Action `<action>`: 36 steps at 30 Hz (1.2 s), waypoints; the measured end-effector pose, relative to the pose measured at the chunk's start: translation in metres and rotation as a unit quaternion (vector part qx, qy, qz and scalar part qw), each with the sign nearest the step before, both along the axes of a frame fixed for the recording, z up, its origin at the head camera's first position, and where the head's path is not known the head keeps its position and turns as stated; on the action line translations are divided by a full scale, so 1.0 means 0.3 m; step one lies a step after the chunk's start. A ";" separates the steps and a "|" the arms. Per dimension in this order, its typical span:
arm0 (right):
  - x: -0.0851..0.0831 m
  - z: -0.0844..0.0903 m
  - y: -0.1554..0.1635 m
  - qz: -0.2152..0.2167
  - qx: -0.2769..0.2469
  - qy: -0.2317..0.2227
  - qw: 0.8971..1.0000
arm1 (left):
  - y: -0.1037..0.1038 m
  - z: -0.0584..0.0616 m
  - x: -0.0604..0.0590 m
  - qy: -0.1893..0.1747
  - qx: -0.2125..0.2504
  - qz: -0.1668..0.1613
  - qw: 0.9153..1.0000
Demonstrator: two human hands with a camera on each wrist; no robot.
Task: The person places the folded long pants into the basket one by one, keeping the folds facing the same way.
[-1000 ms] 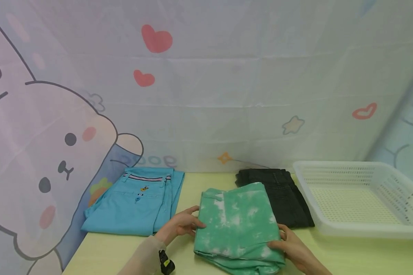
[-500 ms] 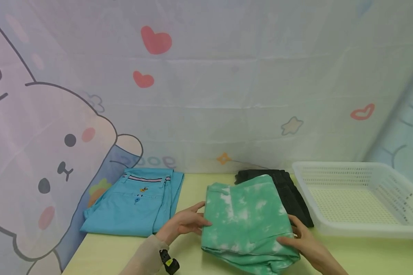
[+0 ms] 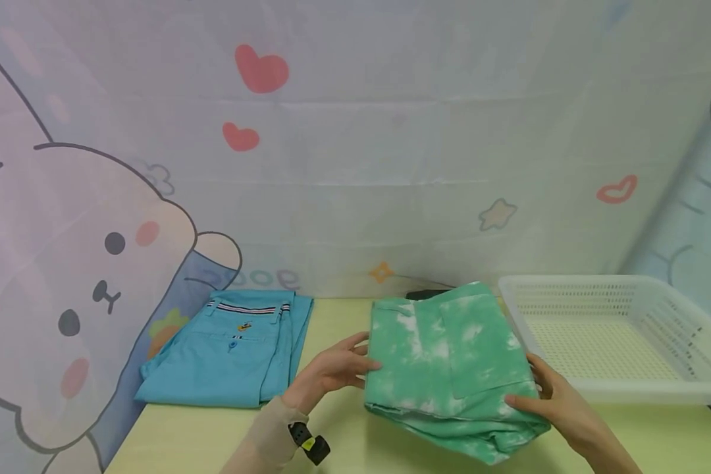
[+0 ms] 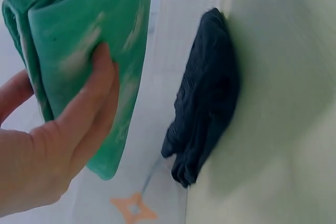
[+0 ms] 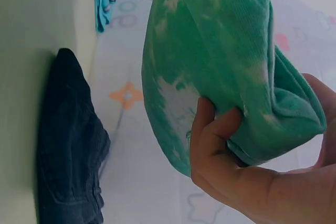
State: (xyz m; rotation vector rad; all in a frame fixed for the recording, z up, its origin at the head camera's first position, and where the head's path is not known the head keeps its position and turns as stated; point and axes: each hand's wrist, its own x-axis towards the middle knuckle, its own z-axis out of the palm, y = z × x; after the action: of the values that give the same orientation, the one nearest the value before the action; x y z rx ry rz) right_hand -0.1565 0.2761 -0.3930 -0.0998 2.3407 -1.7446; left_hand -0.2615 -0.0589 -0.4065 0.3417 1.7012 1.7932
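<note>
Folded green tie-dye pants (image 3: 444, 362) with white blotches are held up off the table between two hands. My left hand (image 3: 343, 363) grips their left edge, thumb on top and fingers beneath, as the left wrist view shows. At the right edge my right hand (image 3: 559, 401) pinches the fold, its fingertips under the cloth in the right wrist view. Below and behind the green pants lie folded black pants (image 4: 205, 98), mostly hidden in the head view but plain in both wrist views. A gap separates the two garments.
Folded light blue pants (image 3: 213, 355) with a striped waistband lie on the yellow-green table (image 3: 172, 434) at the left. To the right stands a white plastic basket (image 3: 634, 388) with perforated walls. A printed cloth backdrop (image 3: 355, 164) hangs behind.
Both hands have carried the green pants to the right and up, over the black pants, which are now almost covered in the head view. The blue pants and basket stay put.
</note>
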 end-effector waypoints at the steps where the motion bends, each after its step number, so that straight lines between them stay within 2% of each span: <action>1: 0.001 0.000 0.008 -0.002 -0.001 0.003 1.000 | 0.009 0.004 0.002 -0.001 0.004 0.003 1.000; 5: 0.000 -0.006 0.045 -0.010 -0.011 0.019 1.000 | 0.045 0.021 0.010 -0.010 0.035 0.007 0.999; 8: -0.002 -0.012 0.078 -0.018 -0.020 0.038 0.999 | 0.070 0.034 0.014 -0.013 0.069 -0.005 0.998; 12: -0.001 -0.016 0.123 -0.019 -0.064 0.059 0.996 | 0.103 0.049 0.014 -0.016 0.105 -0.030 0.994; 16: -0.002 -0.020 0.160 -0.012 -0.114 0.065 0.991 | 0.132 0.055 0.015 -0.035 0.130 -0.046 0.990; 23: -0.011 -0.035 0.223 0.020 -0.173 0.080 0.981 | 0.186 0.043 0.015 -0.044 0.117 -0.043 0.991; 31: -0.011 -0.029 0.294 0.054 -0.197 0.089 0.975 | 0.270 0.018 -0.006 -0.009 0.124 -0.054 0.991; 36: -0.011 -0.041 0.341 0.059 -0.218 0.089 0.970 | 0.325 0.005 -0.009 -0.005 0.132 -0.041 0.990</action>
State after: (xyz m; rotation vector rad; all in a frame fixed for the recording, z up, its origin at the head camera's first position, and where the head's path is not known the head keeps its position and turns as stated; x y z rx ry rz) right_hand -0.1597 0.3785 -0.4054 -0.4746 1.9665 -2.2353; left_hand -0.2642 0.0386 -0.4049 0.5057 1.4235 1.9573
